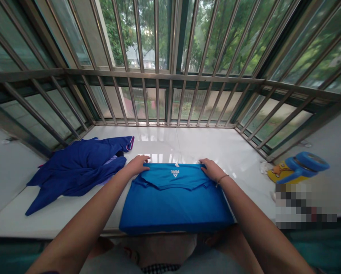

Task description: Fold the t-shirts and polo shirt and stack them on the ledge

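A bright blue T-shirt [176, 208] lies folded into a rough rectangle, its front edge reaching the near edge of the white sill. A white PEAK logo shows close to its far edge, on a smaller folded-over layer. At the shirt's far left corner, my left hand [138, 166] grips the cloth between thumb and fingers. My right hand [213, 170], with a thin bracelet at the wrist, pinches the far right corner the same way. The far edge runs nearly straight between both hands.
A crumpled dark blue garment [81, 167] with striped trim lies to the left. On the right stands a yellow bottle with a blue lid [307, 165], beside a pixelated patch. Metal window bars [170, 79] enclose the white tiled sill [164, 144] at its back and sides.
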Demonstrator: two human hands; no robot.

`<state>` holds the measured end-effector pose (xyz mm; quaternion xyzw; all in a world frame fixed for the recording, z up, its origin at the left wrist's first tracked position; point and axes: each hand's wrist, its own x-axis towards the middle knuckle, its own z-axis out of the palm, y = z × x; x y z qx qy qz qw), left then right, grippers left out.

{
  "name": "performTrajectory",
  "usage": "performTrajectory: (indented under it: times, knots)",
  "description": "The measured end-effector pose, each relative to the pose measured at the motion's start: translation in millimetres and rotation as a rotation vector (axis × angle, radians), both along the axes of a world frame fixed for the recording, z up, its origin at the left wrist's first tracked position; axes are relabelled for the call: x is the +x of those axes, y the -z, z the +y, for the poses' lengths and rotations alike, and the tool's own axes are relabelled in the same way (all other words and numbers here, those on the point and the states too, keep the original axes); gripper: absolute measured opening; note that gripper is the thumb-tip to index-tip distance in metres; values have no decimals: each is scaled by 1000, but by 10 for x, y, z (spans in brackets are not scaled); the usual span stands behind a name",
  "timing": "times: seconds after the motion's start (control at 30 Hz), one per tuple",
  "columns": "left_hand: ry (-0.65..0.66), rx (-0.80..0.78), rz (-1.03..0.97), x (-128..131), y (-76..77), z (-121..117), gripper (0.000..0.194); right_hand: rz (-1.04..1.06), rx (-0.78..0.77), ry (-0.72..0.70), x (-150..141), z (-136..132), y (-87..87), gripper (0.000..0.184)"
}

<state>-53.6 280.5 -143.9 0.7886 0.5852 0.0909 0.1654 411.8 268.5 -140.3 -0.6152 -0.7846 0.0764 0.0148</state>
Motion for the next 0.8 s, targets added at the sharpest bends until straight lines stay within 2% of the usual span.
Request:
performTrajectory:
  times: [0.13, 0.23, 0.33, 0.4, 0.47, 0.53, 0.6, 0.63, 0.7, 0.8]
  knots:
    - [54, -102, 92, 55, -99, 233, 21, -64, -53, -46, -70, 173, -90, 30]
    - [28, -96, 131, 65, -219, 419, 15, -97, -29, -19, -179, 337, -206, 19]
    - [-56, -4, 141, 45, -430, 610, 12, -91, 75, 45, -301, 495, -395, 24]
    - [-121, 84, 133, 11, -607, 694, 17, -74, 169, 97, -357, 564, -550, 29]
    - [-165, 172, 117, -38, -767, 687, 25, -54, 253, 135, -376, 572, -694, 32]
    - [-152, 277, 79, -96, -859, 552, 28, -36, 313, 148, -356, 490, -779, 33]
    - [-86, 373, 27, -156, -837, 290, 25, 4, 372, 107, -304, 296, -756, 31]
    - [-52, 403, 4, -183, -777, 122, 22, 37, 400, 64, -271, 157, -695, 29]
    - [-26, 403, -26, -227, -569, -247, 18, 116, 429, -54, -205, -189, -485, 27]
    - [-88, 336, -81, -257, -141, -769, 20, 173, 356, -179, -129, -757, -62, 28]
